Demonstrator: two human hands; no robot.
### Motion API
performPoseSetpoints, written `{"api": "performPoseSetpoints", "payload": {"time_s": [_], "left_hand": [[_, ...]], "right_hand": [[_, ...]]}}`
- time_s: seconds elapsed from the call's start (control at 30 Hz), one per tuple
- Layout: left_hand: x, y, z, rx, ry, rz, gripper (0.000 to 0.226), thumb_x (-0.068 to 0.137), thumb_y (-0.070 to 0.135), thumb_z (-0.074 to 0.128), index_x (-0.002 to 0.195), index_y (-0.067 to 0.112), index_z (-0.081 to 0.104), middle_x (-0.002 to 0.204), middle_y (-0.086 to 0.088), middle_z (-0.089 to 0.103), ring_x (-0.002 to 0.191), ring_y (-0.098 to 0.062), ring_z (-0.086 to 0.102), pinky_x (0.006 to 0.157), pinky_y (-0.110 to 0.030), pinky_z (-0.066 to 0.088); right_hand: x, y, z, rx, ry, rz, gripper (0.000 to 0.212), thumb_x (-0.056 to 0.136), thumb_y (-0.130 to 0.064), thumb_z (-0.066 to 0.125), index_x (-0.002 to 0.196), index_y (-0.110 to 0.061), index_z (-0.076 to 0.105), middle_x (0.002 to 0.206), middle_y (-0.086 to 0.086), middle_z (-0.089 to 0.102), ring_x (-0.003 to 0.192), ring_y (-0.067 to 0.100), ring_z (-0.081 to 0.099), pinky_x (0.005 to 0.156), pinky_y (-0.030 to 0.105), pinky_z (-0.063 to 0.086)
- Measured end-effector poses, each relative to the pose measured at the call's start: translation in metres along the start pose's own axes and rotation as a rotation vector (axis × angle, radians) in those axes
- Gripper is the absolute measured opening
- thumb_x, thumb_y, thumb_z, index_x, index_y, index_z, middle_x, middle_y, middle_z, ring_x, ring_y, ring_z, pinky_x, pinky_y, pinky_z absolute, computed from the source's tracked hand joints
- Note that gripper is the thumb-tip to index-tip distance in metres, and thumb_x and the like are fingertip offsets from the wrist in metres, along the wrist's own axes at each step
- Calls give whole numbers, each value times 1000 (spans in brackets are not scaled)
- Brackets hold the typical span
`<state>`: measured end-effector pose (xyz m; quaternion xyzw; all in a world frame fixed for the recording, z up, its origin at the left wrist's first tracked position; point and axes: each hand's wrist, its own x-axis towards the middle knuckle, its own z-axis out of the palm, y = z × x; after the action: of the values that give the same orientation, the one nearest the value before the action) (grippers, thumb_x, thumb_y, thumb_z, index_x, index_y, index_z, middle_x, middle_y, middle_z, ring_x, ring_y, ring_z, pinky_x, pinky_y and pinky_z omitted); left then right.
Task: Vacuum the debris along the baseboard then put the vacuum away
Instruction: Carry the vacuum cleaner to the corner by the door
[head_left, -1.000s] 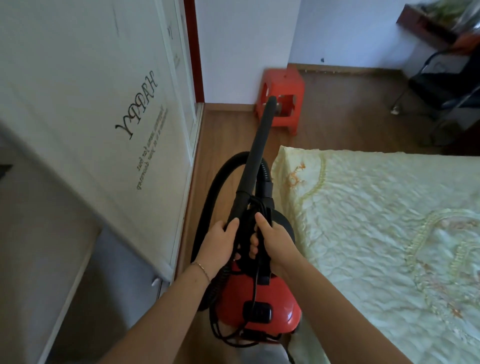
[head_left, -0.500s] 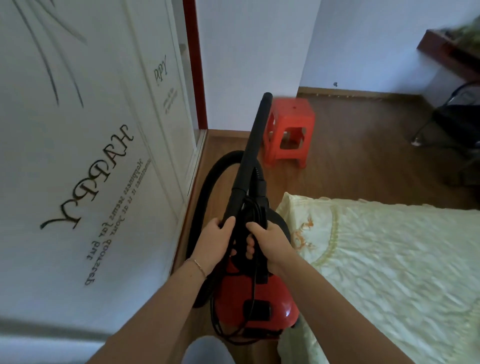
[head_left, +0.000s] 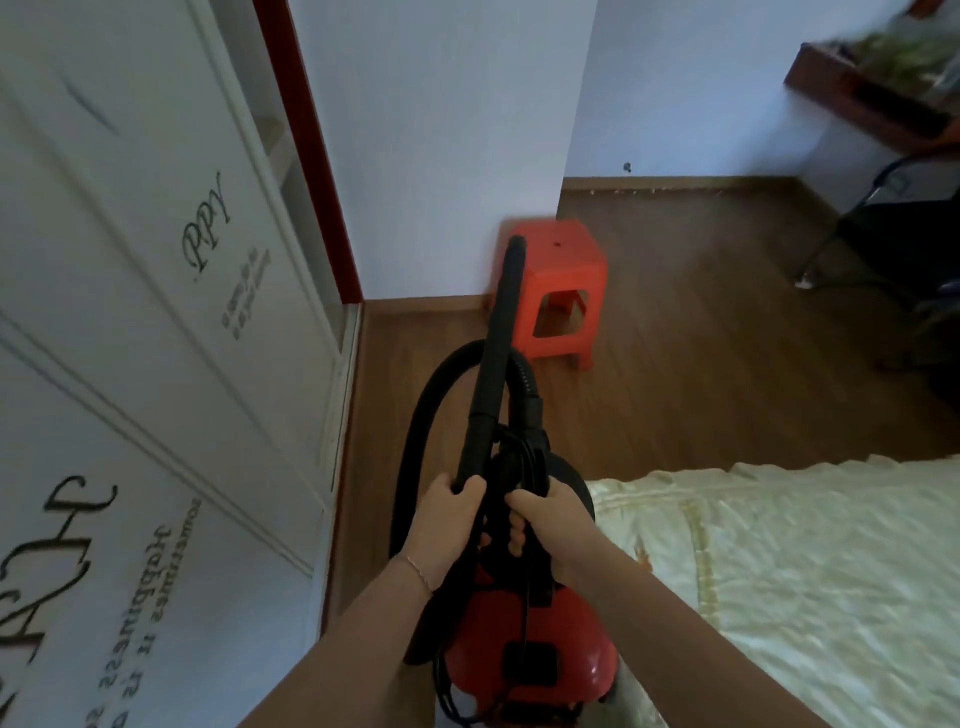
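Note:
I carry a red canister vacuum (head_left: 540, 634) in front of me, above the wooden floor. My left hand (head_left: 447, 525) grips the lower end of its black wand (head_left: 493, 364), which points up and away toward the stool. My right hand (head_left: 550, 525) grips the vacuum's black carry handle together with the bundled cord. The black hose (head_left: 421, 431) loops out to the left of the wand. Small specks of debris (head_left: 639, 191) lie along the far baseboard (head_left: 675, 183).
A white wardrobe (head_left: 156, 312) with lettering runs along my left. An orange plastic stool (head_left: 563, 291) stands by the wall corner ahead. The bed (head_left: 779, 571) with a pale quilt fills the lower right. A black chair (head_left: 893, 244) and a wooden desk (head_left: 862, 104) sit at far right.
I have walked forward past more of the bed toward the stool; the view has swung up and right. Both hands keep the same hold on the vacuum.

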<state>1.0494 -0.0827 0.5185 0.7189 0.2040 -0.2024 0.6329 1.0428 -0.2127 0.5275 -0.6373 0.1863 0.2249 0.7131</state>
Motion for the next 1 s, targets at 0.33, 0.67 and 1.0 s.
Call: {"api": "performPoseSetpoints", "payload": {"time_s": [0.33,0.67,1.0], "left_hand": [[155,120,30,135,-124,58,20,92,28,48,99,10,55,72,-6,57,53,-17,54,50,-28,45],[312,230,120,304,-230,119,22,91,29,49,101,11,56,73,-6,59,52,-16,55,50,-27,45],[413,338,235,491,-388,319,19,92,28,50,101,12,55,70,-2,58,50,-14,56,49,-23,46]], "right_hand": [[139,-101,-38,159,145,-33,24,92,2,47,72,-12,44,52,4,45,43,17,40,44,29,38],[275,-196,-129,249,284,-49,22,94,0,48,76,-12,44,51,3,45,43,18,40,46,31,37],[355,-288,-238,415,489,-117,19,91,2,47,77,-10,45,49,3,44,40,16,39,41,27,37]]}}
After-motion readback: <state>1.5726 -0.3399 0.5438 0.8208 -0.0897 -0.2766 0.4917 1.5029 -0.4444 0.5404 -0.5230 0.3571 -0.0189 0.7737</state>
